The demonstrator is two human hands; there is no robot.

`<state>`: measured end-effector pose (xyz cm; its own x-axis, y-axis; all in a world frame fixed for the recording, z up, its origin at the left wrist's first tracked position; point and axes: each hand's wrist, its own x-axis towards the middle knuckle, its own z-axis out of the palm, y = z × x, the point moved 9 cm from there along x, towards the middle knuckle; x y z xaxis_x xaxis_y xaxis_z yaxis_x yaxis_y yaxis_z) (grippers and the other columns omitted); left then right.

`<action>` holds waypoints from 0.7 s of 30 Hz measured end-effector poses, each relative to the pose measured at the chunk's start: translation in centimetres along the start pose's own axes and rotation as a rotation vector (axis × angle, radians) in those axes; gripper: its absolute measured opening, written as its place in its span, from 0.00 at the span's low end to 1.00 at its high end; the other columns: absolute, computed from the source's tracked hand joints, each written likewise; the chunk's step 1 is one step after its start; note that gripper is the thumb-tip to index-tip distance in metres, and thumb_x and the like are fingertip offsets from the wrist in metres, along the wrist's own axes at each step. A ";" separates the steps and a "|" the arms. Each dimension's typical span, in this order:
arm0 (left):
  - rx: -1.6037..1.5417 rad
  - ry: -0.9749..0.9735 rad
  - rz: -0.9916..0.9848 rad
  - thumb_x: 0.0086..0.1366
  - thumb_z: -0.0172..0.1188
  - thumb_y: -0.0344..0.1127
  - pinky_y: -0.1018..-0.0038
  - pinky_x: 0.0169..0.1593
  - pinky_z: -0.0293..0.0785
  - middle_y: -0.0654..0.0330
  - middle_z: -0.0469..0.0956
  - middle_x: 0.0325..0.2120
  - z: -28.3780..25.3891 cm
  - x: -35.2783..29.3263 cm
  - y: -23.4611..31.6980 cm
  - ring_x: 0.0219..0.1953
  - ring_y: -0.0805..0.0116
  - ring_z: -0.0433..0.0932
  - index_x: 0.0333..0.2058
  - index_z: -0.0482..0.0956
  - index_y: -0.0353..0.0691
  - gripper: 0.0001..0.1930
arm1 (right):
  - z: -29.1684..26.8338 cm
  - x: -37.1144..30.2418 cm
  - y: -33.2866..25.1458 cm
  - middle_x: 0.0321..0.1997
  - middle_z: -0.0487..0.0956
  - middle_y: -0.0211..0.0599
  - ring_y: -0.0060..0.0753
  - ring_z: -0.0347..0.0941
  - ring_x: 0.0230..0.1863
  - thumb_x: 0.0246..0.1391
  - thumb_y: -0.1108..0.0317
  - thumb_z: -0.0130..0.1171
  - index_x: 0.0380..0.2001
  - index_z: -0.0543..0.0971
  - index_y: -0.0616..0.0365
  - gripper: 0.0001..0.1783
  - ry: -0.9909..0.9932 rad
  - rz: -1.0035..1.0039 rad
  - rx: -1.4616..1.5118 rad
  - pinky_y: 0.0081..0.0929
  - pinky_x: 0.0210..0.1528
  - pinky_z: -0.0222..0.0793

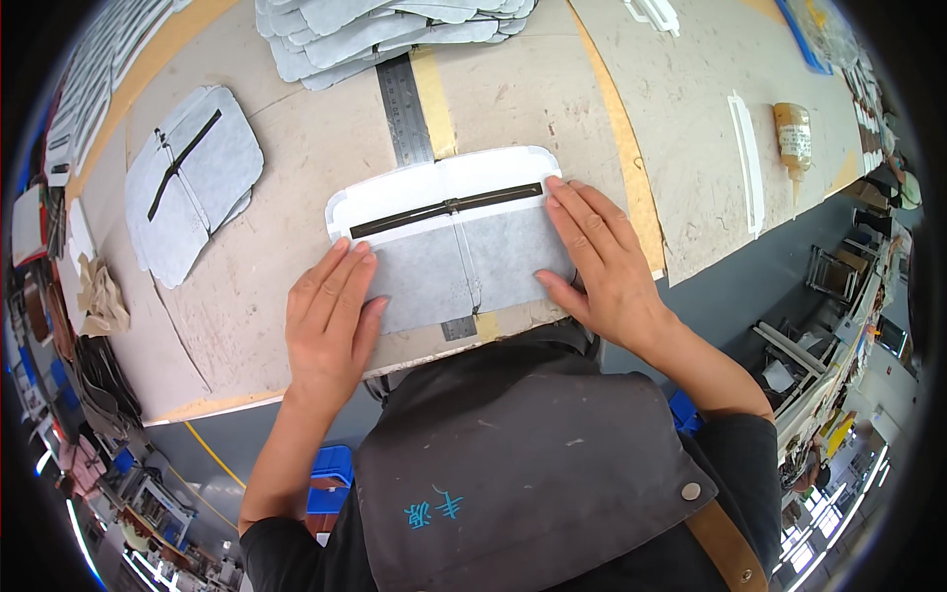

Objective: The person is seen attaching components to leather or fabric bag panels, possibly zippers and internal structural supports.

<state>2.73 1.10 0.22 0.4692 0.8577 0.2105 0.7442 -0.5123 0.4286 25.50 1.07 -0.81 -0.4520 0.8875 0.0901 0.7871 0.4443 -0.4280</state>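
A pale grey panel [414,281] with rounded corners lies flat in front of me. A white band [395,191] runs along its far part, and a long black zipper strip [503,194] crosses it. Thin cord-like lines run down the panel's middle to the near edge. My left hand [330,321] rests on the panel's left edge, fingers stretched out. At the right edge, my right hand [604,261] lies with its fingertips on the corner by the zipper's end and the thumb apart. Beneath the panel passes a dark steel ruler [402,109], beside a yellow tape strip [431,99].
Similar grey pieces are stacked [395,30] at the far edge. Another zippered panel [187,187] lies at left, near crumpled brown paper [102,296]. On the right are a white strip [747,163], a glue-like bottle [792,138] and a blue tray [804,39].
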 end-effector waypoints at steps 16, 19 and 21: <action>-0.259 0.004 -0.247 0.51 0.68 0.22 0.65 0.52 0.71 0.56 0.78 0.48 -1.4 1.4 -3.8 0.51 0.57 0.74 0.40 0.79 0.38 0.16 | -1.0 1.3 0.4 0.67 0.64 0.44 0.51 0.61 0.62 0.42 0.67 0.72 0.64 0.65 0.63 0.44 -0.032 0.057 0.060 0.41 0.60 0.64; -0.242 0.127 -0.083 0.51 0.67 0.21 0.67 0.50 0.72 0.57 0.78 0.45 -2.3 3.3 -2.5 0.49 0.57 0.74 0.40 0.80 0.37 0.16 | -1.5 2.5 0.4 0.63 0.65 0.43 0.52 0.61 0.60 0.40 0.71 0.73 0.64 0.65 0.60 0.45 0.006 0.080 0.204 0.40 0.58 0.66; -0.301 0.134 -0.089 0.51 0.67 0.21 0.66 0.49 0.72 0.57 0.77 0.43 -1.4 4.7 -2.1 0.47 0.57 0.74 0.40 0.80 0.37 0.16 | -1.7 3.6 0.4 0.61 0.65 0.43 0.52 0.61 0.58 0.39 0.72 0.73 0.63 0.66 0.58 0.45 0.024 0.075 0.222 0.40 0.57 0.67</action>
<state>2.72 6.24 1.59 0.3271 0.9069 0.2658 0.5967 -0.4163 0.6861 24.86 4.65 0.84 -0.3837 0.9207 0.0711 0.7049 0.3418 -0.6215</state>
